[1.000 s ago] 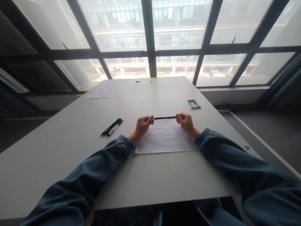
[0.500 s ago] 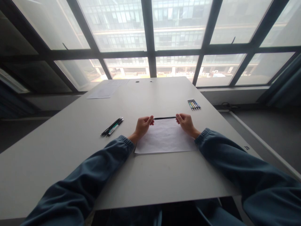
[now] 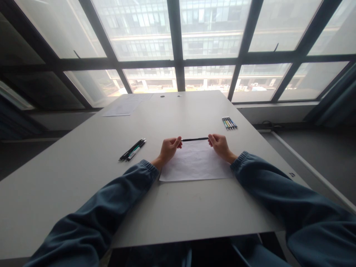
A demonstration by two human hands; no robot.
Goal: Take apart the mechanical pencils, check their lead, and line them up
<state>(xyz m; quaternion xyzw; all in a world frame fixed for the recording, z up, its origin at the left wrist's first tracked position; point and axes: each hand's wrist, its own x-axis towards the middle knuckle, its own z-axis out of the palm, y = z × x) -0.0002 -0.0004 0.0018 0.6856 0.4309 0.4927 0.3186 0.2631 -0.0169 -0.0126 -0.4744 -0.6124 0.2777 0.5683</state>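
Observation:
Between my two hands a slim black pen is held level, one end in each. My left hand pinches its left end between thumb and fingers. At the other end, my right hand grips it the same way. Below the pen a sheet of white paper lies on the table, its side edges partly hidden by my hands. To the left of my left hand lie several black, white and green pens in a loose bunch. Beyond my right hand, several colored pens lie side by side in a row.
The white table reaches forward to large windows. More papers rest at its far left. Two small round fittings, one a dark disc, sit near the far edge. A dark clip-like mark shows at the right edge.

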